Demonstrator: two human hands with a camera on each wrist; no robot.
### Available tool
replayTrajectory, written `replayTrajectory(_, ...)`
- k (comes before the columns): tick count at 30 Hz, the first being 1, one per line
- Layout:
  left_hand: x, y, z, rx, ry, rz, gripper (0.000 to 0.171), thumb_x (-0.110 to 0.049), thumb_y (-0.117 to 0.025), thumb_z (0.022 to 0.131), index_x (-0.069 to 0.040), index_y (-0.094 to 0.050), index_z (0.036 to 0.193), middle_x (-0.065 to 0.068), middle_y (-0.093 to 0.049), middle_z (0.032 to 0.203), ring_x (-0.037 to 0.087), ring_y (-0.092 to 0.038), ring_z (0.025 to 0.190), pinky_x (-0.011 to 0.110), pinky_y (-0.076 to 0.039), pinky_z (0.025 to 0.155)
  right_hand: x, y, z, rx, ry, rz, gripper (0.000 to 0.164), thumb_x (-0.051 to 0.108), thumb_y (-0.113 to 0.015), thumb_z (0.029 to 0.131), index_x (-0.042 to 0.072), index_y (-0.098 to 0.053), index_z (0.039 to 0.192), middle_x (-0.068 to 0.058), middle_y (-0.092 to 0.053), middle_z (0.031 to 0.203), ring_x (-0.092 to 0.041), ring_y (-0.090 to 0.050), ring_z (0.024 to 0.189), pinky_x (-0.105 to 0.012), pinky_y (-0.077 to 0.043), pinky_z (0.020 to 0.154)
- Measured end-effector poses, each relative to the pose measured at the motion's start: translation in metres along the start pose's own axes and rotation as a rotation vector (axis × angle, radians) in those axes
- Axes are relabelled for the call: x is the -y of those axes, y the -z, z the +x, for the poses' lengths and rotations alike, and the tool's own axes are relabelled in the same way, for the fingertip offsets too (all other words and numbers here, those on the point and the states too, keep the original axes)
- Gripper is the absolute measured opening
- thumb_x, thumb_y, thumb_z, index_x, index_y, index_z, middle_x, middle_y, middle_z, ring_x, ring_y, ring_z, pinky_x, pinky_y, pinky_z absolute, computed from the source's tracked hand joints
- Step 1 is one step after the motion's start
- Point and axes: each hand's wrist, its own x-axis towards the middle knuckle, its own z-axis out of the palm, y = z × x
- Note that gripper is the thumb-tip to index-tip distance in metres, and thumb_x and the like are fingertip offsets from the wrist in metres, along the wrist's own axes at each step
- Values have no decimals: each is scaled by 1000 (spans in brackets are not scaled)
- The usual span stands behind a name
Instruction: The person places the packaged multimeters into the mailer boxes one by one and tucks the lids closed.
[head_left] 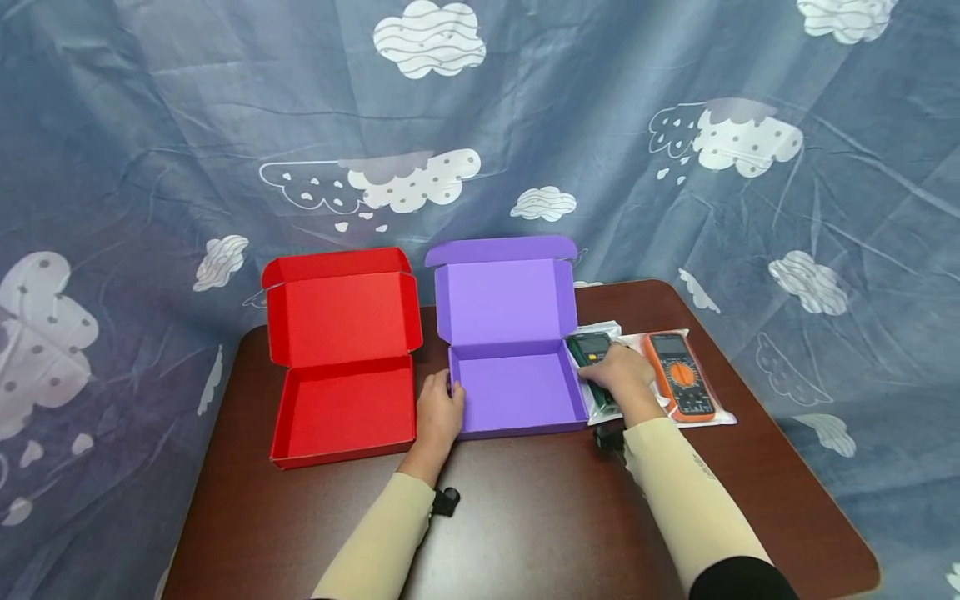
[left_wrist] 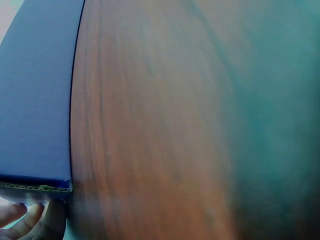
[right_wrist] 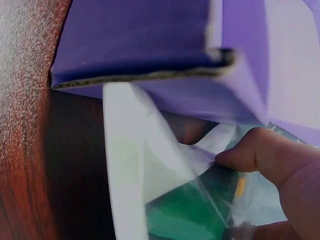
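An open purple cardboard box stands mid-table with its lid raised. At its left wall is my left hand, thumb against the wall edge and fingers on the outer side; only fingertips show in the left wrist view. Right of that box lies a green multimeter in a clear plastic bag. My right hand grips the bagged meter from above, thumb on its near-box side. In the right wrist view the bag partly covers the green meter.
An open red cardboard box stands to the left. An orange multimeter in a clear bag lies right of my right hand. The brown table has a blue cloud-patterned curtain behind it.
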Motion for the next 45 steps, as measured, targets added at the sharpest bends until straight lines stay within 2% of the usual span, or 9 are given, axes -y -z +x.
replayTrajectory(4, 1, 0, 0, 0, -8, 1, 35, -13, -63, 97, 5, -68, 126, 22, -68, 108, 41, -68, 99, 50, -56, 94, 1, 5, -3, -26, 15, 7, 89, 63, -76, 80, -13, -61, 126, -34, -67, 116, -41, -64, 94, -49, -51, 67)
replayTrajectory(11, 0, 1, -1, 3, -10, -11, 35, -13, -63, 97, 5, -67, 126, 22, -68, 109, 41, -68, 99, 50, -56, 93, 3, 14, -7, -61, 9, 15, 90, 62, -78, 77, -11, -60, 127, -37, -66, 119, -48, -66, 101, -57, -54, 72)
replayTrajectory(21, 1, 2, 0, 8, -14, -10, 35, -13, -62, 97, 6, -67, 126, 23, -67, 108, 41, -68, 99, 50, -56, 93, 1, 21, -14, -39, 2, 25, 92, 63, -77, 79, -11, -58, 129, -35, -66, 118, -43, -64, 96, -53, -51, 70)
replayTrajectory(30, 0, 2, -1, 10, -8, -11, 35, -13, -62, 97, 5, -67, 126, 23, -67, 109, 42, -68, 99, 51, -56, 94, -6, 21, -17, -57, 1, 21, 97, 64, -76, 80, -13, -52, 134, -38, -63, 122, -49, -64, 101, -58, -51, 78)
replayTrajectory(38, 2, 1, 0, 13, 2, -13, 35, -14, -63, 97, 5, -67, 127, 22, -67, 108, 41, -68, 99, 51, -57, 93, -12, 27, -23, -57, -7, 39, 99, 64, -75, 80, -11, -49, 138, -38, -63, 122, -48, -64, 99, -56, -51, 71)
replayTrajectory(45, 1, 2, 0, 25, 10, -16, 36, -14, -62, 98, 5, -67, 128, 23, -67, 111, 41, -68, 101, 50, -56, 95, -19, 32, -34, -52, -8, 43, 99, 65, -74, 80, -10, -49, 139, -39, -62, 125, -48, -65, 102, -58, -50, 73)
